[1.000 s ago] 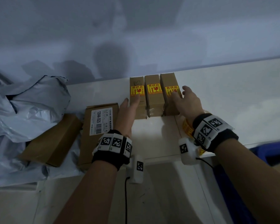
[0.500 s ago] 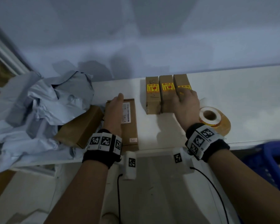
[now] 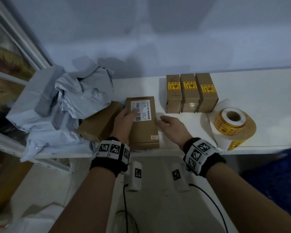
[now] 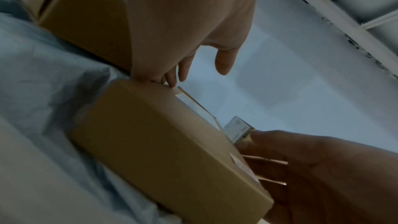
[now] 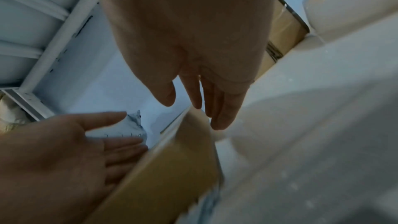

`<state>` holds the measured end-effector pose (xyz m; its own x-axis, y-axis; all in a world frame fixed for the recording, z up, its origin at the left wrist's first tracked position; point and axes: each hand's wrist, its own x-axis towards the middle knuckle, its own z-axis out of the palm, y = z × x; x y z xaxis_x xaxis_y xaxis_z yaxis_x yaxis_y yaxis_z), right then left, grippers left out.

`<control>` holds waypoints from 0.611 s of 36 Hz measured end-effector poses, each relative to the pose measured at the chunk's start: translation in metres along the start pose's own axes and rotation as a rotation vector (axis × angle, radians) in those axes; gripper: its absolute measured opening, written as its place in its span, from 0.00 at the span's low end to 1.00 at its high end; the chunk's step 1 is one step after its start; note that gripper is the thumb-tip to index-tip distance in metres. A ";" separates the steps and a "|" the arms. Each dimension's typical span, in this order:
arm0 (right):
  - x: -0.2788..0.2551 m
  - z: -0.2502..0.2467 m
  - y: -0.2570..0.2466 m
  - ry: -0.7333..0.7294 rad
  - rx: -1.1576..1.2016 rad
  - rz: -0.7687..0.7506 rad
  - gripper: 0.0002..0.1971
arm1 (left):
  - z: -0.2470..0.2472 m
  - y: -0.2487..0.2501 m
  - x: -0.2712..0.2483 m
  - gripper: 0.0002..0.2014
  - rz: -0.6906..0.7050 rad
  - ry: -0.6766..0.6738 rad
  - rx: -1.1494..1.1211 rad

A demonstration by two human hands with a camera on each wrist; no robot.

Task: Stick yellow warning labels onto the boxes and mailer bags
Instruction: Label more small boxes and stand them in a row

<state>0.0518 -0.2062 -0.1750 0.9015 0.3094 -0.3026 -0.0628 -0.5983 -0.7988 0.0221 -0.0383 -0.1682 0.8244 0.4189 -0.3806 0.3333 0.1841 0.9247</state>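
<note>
While left fingers (image 3: pixel 133 113) top box (image 3: pixel 144 130), right fingers (image 3: pixel 160 122) flank it.

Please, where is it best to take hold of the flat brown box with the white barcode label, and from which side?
Probably by its two long edges, from above: the flat box lies face up, left hand already on its left edge, right hand open beside its bare right edge.

Bare shelf top (image 3: pixel 252 101) lies open right of the three labelled boxes (image 3: pixel 191 93) and behind the label roll (image 3: pixel 232 122). A narrow bare strip runs between those boxes and the flat box (image 3: pixel 144 130) — passable. Left side blocked — crumpled mailer bags (image 3: pixel 60 105), angled box (image 3: pixel 97 123).
</note>
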 end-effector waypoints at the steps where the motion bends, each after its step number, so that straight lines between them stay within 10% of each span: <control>1: -0.001 0.004 0.002 -0.028 0.002 0.006 0.25 | 0.001 0.000 -0.001 0.13 0.006 0.003 0.017; 22: -0.013 -0.007 0.021 -0.040 -0.044 0.034 0.23 | 0.023 0.001 -0.026 0.15 0.039 -0.031 0.234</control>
<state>0.0419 -0.2276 -0.1840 0.8811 0.3171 -0.3509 -0.0735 -0.6410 -0.7640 0.0114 -0.0696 -0.1576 0.8512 0.3930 -0.3478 0.3954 -0.0444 0.9175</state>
